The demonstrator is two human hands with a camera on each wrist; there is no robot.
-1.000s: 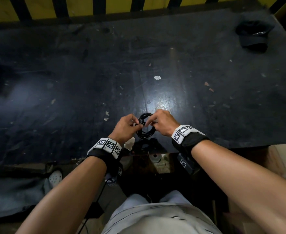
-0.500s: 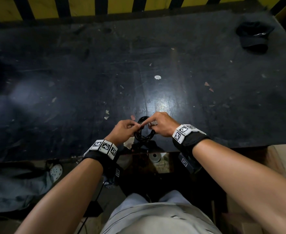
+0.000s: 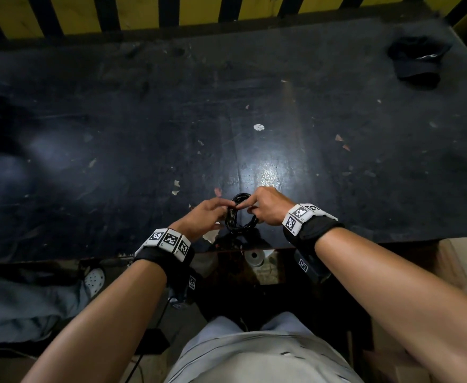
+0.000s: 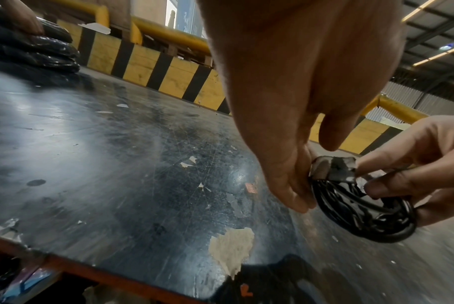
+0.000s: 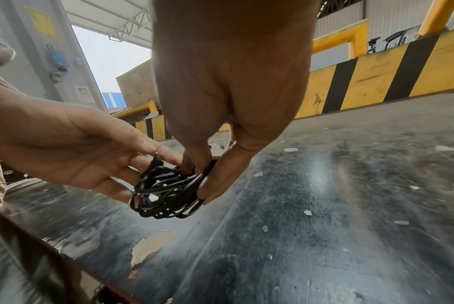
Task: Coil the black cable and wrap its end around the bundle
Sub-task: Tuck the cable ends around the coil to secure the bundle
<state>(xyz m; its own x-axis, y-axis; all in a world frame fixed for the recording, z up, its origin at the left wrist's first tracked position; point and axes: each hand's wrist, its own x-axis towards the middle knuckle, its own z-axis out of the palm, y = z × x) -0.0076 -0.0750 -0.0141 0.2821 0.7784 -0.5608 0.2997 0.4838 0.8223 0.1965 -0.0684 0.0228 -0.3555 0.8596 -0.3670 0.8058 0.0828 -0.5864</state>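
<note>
1. The coiled black cable (image 3: 239, 214) hangs just above the table's (image 3: 144, 134) near edge — right hand (image 3: 265, 207) pinching its right side, left hand (image 3: 202, 217) touching its left with near-straight fingers.
2. If that pinch slackens, the loops could spring apart.
3. Only the left wrist view shows the plug (image 4: 333, 168) atop the bundle, between both hands' fingertips.

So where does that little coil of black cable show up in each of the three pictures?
Head view: low centre, the cable coil between the left hand and right hand.
Left wrist view: lower right, the cable coil beside the left hand.
Right wrist view: left of centre, the cable coil pinched by the right hand.
Shared landmark: the yellow-and-black striped barrier, along the back in all three.
</note>
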